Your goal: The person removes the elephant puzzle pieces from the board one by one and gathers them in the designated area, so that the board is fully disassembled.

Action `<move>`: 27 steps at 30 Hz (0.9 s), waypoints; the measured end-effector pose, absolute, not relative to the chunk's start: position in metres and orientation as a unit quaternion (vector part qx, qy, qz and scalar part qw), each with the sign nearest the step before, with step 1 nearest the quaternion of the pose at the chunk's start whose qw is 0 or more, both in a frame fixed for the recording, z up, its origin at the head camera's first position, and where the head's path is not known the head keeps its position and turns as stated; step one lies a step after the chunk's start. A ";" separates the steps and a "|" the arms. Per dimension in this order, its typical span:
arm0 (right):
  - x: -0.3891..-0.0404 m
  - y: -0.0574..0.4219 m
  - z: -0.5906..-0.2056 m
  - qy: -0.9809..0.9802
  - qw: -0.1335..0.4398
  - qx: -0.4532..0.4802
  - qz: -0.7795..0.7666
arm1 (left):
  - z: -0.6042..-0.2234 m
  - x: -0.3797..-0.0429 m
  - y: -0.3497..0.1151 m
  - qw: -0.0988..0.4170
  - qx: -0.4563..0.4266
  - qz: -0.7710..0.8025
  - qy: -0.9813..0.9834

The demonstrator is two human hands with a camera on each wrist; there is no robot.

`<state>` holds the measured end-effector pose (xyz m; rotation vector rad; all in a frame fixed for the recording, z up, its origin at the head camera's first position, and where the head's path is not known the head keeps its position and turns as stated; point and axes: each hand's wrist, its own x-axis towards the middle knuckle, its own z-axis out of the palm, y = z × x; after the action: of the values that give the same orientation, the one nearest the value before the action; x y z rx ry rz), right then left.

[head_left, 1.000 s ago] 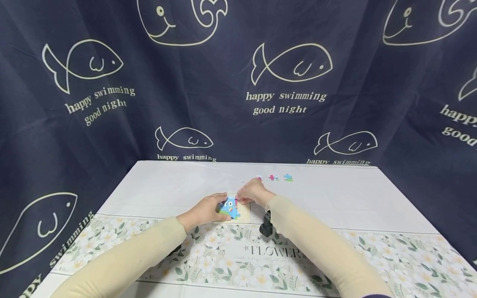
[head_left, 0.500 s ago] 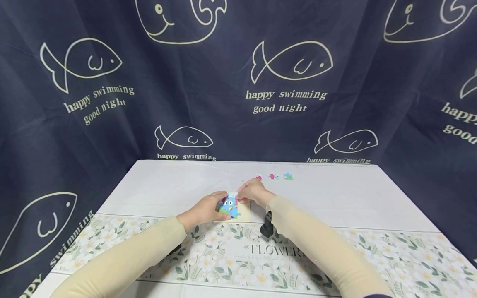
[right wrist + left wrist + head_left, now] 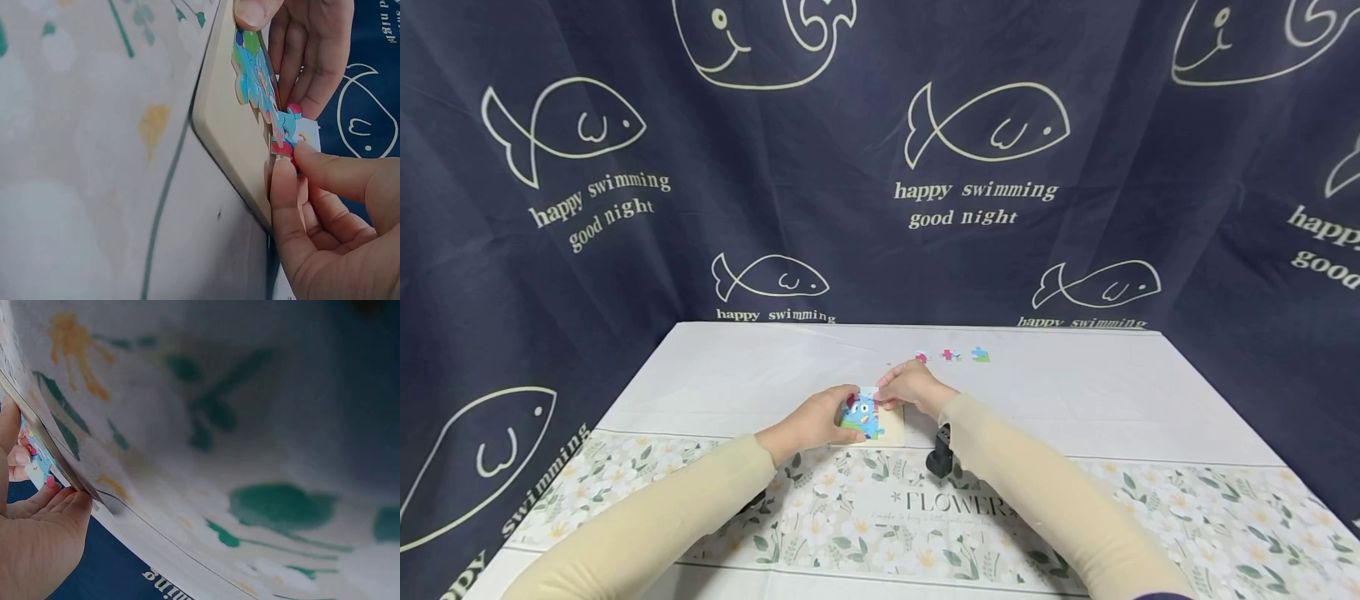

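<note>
A pale wooden jigsaw board (image 3: 892, 423) lies on the table in front of me. Joined jigsaw pieces (image 3: 859, 417), showing a blue cartoon character with big eyes, cover its left part. My left hand (image 3: 820, 419) grips the board's left side, thumb at the near edge and fingers at the far one. With thumb and index finger, my right hand (image 3: 912, 385) pinches a pink-red jigsaw piece (image 3: 283, 149) by the upper right of the picture. A white and blue piece (image 3: 307, 131) sticks up tilted there. The fingers partly hide how these pieces meet.
Three loose jigsaw pieces lie in a row at the back: a pink one (image 3: 922, 357), a red and white one (image 3: 951, 355), and a blue and green one (image 3: 981, 354). A dark fish-print curtain (image 3: 880, 167) hangs behind the white table (image 3: 737, 367).
A white and light-blue patch now shows at the picture's top middle, where beige showed one second ago. The pink loose piece is less covered by the right hand. Both hands have barely moved.
</note>
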<state>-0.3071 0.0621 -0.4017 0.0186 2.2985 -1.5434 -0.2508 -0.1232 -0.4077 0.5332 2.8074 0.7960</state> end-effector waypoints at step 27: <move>-0.307 0.063 -0.409 0.788 0.183 -0.019 -0.588 | -0.410 -0.257 -0.120 0.063 0.187 0.242 0.950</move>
<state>-0.3071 0.0628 -0.4088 -0.0538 2.2226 -1.6596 -0.2568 -0.1201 -0.4105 0.5641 2.8699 0.7315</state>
